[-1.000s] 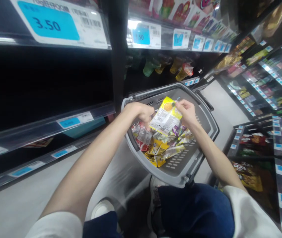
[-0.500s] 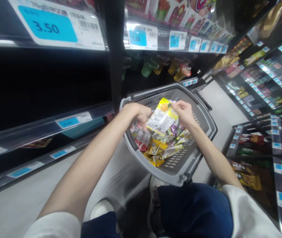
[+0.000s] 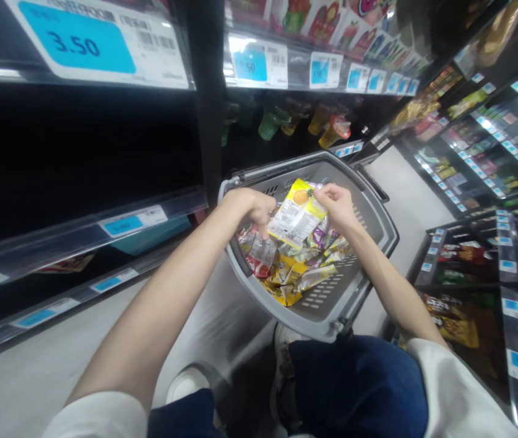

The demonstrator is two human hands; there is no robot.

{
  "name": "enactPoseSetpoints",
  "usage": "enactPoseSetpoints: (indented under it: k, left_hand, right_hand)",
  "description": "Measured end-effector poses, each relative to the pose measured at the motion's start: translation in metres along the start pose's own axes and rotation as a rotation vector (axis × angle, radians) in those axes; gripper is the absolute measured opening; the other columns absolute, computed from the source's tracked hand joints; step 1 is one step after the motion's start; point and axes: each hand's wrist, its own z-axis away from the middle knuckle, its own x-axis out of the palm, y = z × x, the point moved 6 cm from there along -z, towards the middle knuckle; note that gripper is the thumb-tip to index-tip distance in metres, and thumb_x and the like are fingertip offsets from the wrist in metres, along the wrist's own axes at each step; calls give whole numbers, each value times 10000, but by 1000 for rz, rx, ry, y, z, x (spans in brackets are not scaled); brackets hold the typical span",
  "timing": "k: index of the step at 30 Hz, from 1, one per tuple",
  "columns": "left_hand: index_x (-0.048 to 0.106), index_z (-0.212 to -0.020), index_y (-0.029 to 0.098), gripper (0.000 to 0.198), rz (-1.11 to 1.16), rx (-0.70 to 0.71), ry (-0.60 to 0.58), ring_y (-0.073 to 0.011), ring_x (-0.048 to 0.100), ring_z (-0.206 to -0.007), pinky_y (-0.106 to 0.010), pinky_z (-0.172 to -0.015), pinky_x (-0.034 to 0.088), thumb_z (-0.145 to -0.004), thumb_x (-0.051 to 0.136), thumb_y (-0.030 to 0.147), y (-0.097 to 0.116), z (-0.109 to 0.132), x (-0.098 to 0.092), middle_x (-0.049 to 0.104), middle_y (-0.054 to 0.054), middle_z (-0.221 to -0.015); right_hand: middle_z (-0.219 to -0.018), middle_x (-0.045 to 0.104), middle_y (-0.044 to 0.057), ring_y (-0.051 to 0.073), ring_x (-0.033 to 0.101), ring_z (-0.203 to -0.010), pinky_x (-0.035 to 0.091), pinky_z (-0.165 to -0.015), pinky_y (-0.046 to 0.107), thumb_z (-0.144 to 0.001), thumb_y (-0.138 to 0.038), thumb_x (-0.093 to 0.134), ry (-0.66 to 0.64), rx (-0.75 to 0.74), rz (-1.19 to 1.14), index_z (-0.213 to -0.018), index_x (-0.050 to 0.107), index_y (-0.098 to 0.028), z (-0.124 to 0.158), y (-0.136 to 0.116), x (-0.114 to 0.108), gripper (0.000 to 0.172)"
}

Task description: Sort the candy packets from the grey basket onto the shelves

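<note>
A yellow and white snack packet (image 3: 296,216), its printed back facing up, is tilted over the grey shopping basket (image 3: 281,316). My right hand (image 3: 335,204) pinches its upper right edge between thumb and fingers. Close to the packet's left side, my left hand (image 3: 260,212) is closed with its fingers curled downward, and what they grip is hidden. Just below those fingers lies a clear plastic package (image 3: 263,249). Yellow packets (image 3: 289,271), a red item (image 3: 258,266) and purple packets (image 3: 320,236) are heaped inside the basket.
Along the far side, a dark shelf carries price labels (image 3: 258,62) and jelly-like cups (image 3: 272,121). To the right stands a low rack of bagged snacks (image 3: 455,322). My knee (image 3: 359,386) and shoe (image 3: 187,384) are close to the basket on the grey floor.
The view has shifted very slightly. Both hands, the packet and the basket stay almost where they were.
</note>
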Motion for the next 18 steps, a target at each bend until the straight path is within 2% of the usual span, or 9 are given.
enactPoseSetpoints:
  k: [5, 14, 16, 18]
  left_hand:
    - [699, -718, 113, 347, 15, -12, 11, -240, 647, -720, -345, -792, 484, -464, 863, 283, 0, 1, -1, 666, -40, -599]
    - [725, -848, 138, 491, 2, 21, -5, -218, 641, -686, -326, -783, 475, -464, 860, 412, -2, 0, 1, 693, -27, -616]
    - [722, -798, 158, 424, -41, 46, 45, -205, 634, -690, -307, -760, 461, -497, 850, 428, -2, -1, -3, 699, -23, -625]
    - [707, -748, 179, 365, -96, 96, 164, -192, 627, -698, -290, -735, 442, -522, 845, 429, 0, -1, -12, 710, -18, -661]
  right_hand:
    - [-619, 599, -33, 92, 495, -546, 383, -514, 220, -683, -565, 836, 0, -3, 27, -658, 648, -206, 0, 0, 0, 406]
    - [-601, 594, -40, 89, 493, -536, 381, -515, 224, -636, -590, 856, 8, 17, 8, -644, 642, -203, 1, -2, 1, 442]
    - [-605, 597, -41, 89, 499, -541, 390, -522, 225, -636, -578, 863, 13, 31, -23, -647, 642, -205, 1, -1, 0, 433]
    - [-624, 608, -37, 97, 519, -558, 418, -539, 234, -634, -566, 870, 19, 68, -70, -653, 634, -211, 0, 0, -2, 426]
